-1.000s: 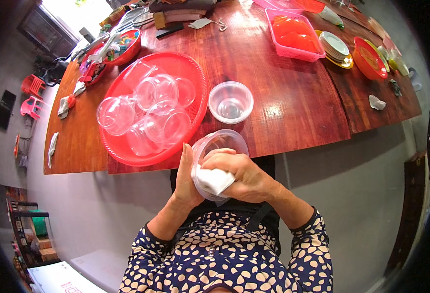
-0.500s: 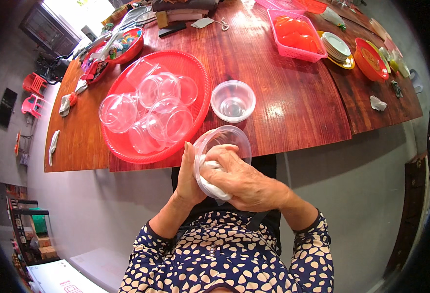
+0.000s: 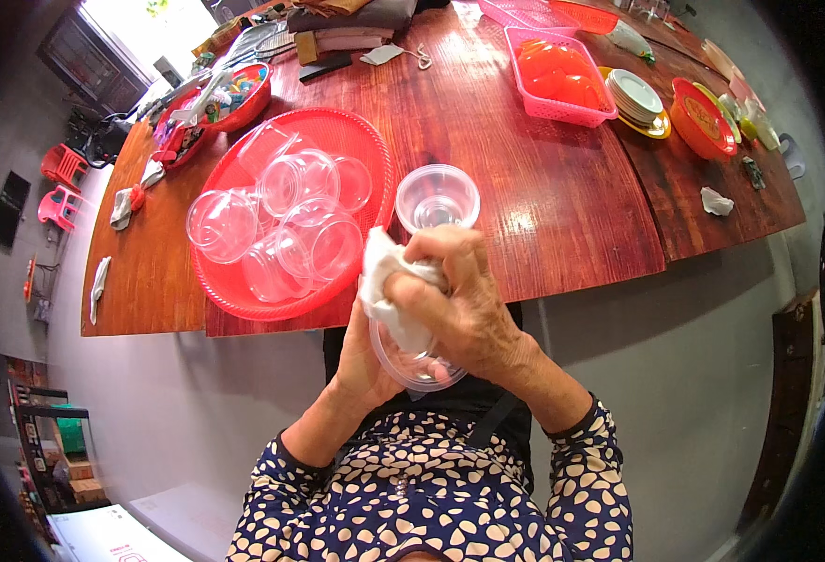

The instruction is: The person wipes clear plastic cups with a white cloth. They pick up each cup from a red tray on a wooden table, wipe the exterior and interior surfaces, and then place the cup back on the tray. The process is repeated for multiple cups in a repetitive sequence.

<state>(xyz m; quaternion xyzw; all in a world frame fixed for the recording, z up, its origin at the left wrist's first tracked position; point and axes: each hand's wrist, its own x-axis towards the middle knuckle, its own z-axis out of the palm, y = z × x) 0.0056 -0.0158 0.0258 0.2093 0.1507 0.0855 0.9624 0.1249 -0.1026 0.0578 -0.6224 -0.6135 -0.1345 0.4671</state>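
Clear plastic bowl point(image 3: 417, 380), one: just below the centre of the frame, tilted, held off the table. Left hand point(image 3: 361, 361): closed round the bowl's left side, gripping it; fingertips show through the clear wall. Right hand point(image 3: 473, 323): fingers bent, closed on a white cloth point(image 3: 384, 281). Cloth bunched, slightly blurred, its lower end overlapping the bowl; how firmly it presses cannot be told.

Wooden table point(image 3: 543, 187), reddish brown: across the upper half. Red tray point(image 3: 230, 298), round, rimmed: left of centre, on the table. Clear cups point(image 3: 302, 183), several: in the tray, crowded and overlapping. Second clear bowl point(image 3: 438, 187): centre, upright on the table, just beside the tray, its near part hidden by the right hand.

Pink basket point(image 3: 572, 108), perforated: upper right, containing glossy orange-red pieces point(image 3: 557, 70). White plates point(image 3: 637, 89), stacked: right of the basket, on a yellow plate point(image 3: 661, 128). Orange-red basin point(image 3: 717, 148): farther right. Crumpled white paper point(image 3: 716, 201): right side, nearer the table's edge. Red basin point(image 3: 245, 116), filled with mixed small articles: upper left.
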